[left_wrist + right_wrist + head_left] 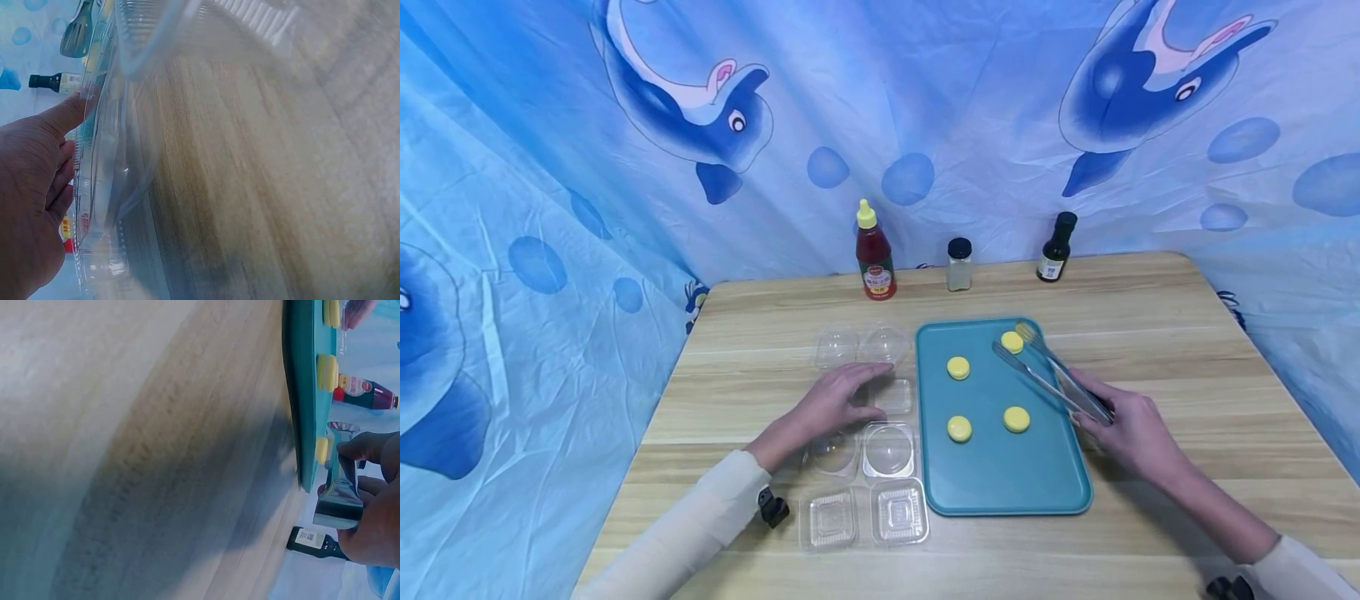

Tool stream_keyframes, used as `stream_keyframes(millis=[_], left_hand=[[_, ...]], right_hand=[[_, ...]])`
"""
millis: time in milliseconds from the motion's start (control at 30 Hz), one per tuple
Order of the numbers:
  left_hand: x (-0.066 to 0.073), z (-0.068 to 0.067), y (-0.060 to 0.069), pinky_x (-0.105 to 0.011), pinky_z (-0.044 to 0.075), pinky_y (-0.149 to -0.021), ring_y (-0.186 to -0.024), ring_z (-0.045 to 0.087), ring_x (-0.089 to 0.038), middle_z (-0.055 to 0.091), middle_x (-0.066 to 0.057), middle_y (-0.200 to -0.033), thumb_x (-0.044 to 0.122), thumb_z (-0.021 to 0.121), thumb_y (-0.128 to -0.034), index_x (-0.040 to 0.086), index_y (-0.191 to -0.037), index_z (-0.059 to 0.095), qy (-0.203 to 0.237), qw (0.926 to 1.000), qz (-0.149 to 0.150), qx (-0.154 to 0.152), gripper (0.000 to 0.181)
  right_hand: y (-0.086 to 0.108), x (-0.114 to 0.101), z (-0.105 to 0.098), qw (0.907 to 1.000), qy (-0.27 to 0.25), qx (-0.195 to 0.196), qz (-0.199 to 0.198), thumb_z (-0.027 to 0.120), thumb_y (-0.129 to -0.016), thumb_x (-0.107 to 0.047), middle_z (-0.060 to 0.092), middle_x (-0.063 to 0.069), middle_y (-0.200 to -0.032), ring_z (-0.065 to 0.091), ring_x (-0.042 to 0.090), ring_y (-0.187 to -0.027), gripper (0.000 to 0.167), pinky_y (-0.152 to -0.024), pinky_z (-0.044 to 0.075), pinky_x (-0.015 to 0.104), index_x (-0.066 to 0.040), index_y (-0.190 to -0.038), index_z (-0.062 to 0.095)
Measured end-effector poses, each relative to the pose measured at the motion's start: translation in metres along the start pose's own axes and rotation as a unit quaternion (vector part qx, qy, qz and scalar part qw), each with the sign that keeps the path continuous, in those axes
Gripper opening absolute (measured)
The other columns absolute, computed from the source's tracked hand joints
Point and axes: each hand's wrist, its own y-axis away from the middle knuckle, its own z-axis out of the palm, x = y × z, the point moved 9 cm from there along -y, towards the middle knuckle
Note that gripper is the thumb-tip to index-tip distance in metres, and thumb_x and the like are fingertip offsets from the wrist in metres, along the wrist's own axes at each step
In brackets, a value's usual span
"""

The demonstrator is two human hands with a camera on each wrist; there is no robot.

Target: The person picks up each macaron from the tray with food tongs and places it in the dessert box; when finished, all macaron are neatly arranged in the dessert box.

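Observation:
My right hand [1135, 429] grips metal tongs [1048, 375] near their bent end, also seen in the right wrist view. The spread tips of the tongs reach over a teal tray [1000, 487], on either side of a yellow macaron-like round [1012, 342] at the back. Three similar yellow rounds [1017, 419] lie farther forward on the tray. My left hand [827, 404] is among clear plastic containers, thumb and fingers apart at a small clear container [892, 397] left of the tray. Whether its fingertips touch that container is hard to tell.
Clear lidded boxes [898, 510] stand open in front of and behind my left hand. Along the back edge of the wooden table [1150, 333] are a red sauce bottle [875, 254], a black-capped jar [959, 265] and a dark bottle [1057, 247]. A blue dolphin curtain [985, 100] hangs behind.

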Motion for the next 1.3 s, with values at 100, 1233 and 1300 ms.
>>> stream_keyframes(millis=[100, 1233, 1300], left_hand=[[0.0, -0.0007, -0.0004, -0.049, 0.044, -0.12, -0.137, 0.059, -0.031, 0.062, -0.013, -0.15, 0.036, 0.093, -0.0794, 0.007, -0.15, 0.059, 0.0, 1.0, 0.0, 0.002, 0.084], [0.0009, -0.0017, 0.0006, -0.049, 0.046, -0.118, -0.134, 0.061, -0.031, 0.063, -0.012, -0.147, 0.034, 0.095, -0.0777, 0.006, -0.148, 0.06, 0.005, 0.9997, 0.01, 0.019, 0.083], [0.0008, -0.0017, 0.0004, -0.049, 0.046, -0.118, -0.134, 0.062, -0.03, 0.064, -0.011, -0.147, 0.034, 0.095, -0.0774, 0.007, -0.148, 0.061, 0.005, 0.9998, 0.009, 0.019, 0.083]], right_hand=[[-0.0006, 0.0004, -0.0005, 1.0, 0.001, -0.002, 0.0, 0.084, -0.083, 0.009, 0.061, 0.034, -0.14, 0.068, 0.036, -0.096, 0.072, -0.064, 0.059, 0.028, 0.003, -0.15, 0.056], [-0.0025, 0.0047, -0.0029, 0.9995, 0.024, 0.021, -0.004, 0.078, -0.082, 0.016, 0.063, 0.034, -0.135, 0.065, 0.023, -0.074, 0.067, -0.051, 0.05, 0.023, 0.006, -0.145, 0.058], [-0.0025, 0.0046, -0.004, 0.9993, 0.025, 0.025, -0.009, 0.078, -0.082, 0.017, 0.064, 0.033, -0.134, 0.062, 0.019, -0.069, 0.066, -0.049, 0.048, 0.023, 0.007, -0.144, 0.06]])
